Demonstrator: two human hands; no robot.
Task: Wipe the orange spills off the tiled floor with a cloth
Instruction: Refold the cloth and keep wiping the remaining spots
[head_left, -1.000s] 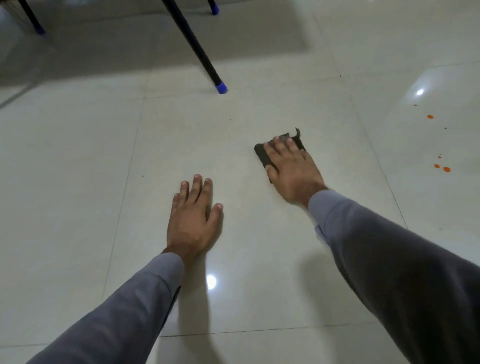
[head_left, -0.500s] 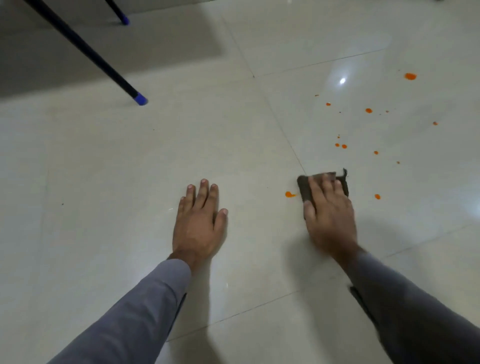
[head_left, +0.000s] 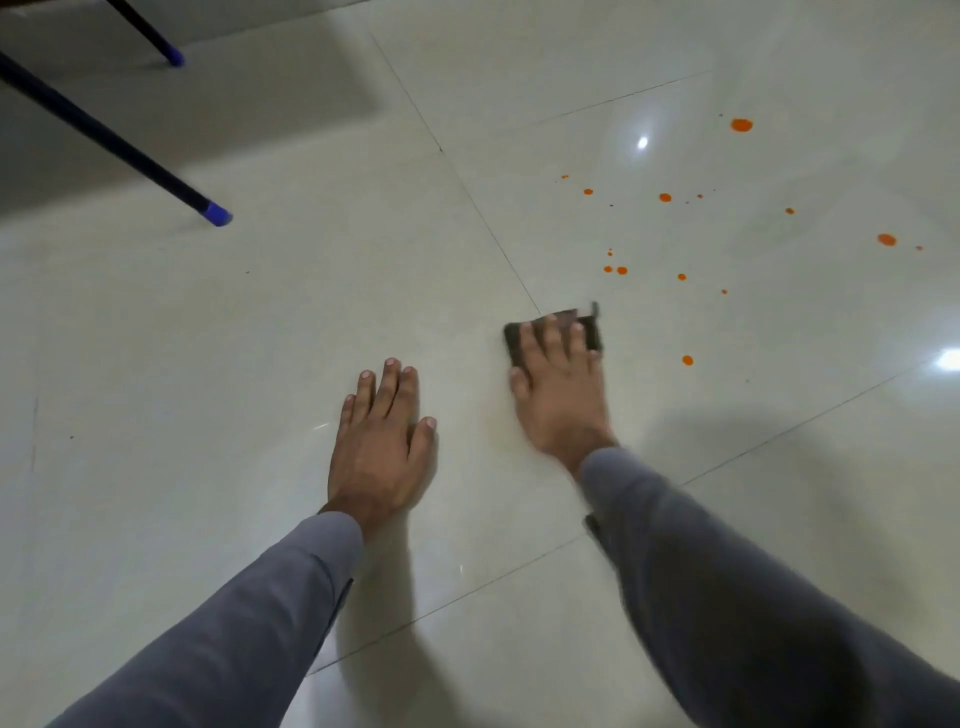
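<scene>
A person on a glossy tiled floor (head_left: 260, 364) presses a small dark cloth (head_left: 558, 332) flat under the right hand (head_left: 558, 395), just beside a grout line where two pale tiles meet. The cloth looks thin, soft and light, a folded pad that will bunch or slide on the slick glaze unless weight bears down on it; the sensible hold is the one shown, palm and fingers on top and not a pinch at an edge. The grip of that hand is spread, fingers (head_left: 550, 343) laid forward across the fabric and thumb out to the side, wrist low, the grey sleeve (head_left: 727, 597) running back toward the floor's near right corner; the hand is slightly blurred. The left hand (head_left: 379, 441) lies open and flat on the bare tile, fingers together and pointing ahead, holding nothing, apparently as a prop for the body. Orange spills (head_left: 665, 197) dot the tile beyond and to the right of the cloth, one drop (head_left: 687, 360) near its right edge, the largest (head_left: 741, 124) well apart toward the far side. A dark furniture leg (head_left: 104, 135) with a blue cap stands at the far left.
</scene>
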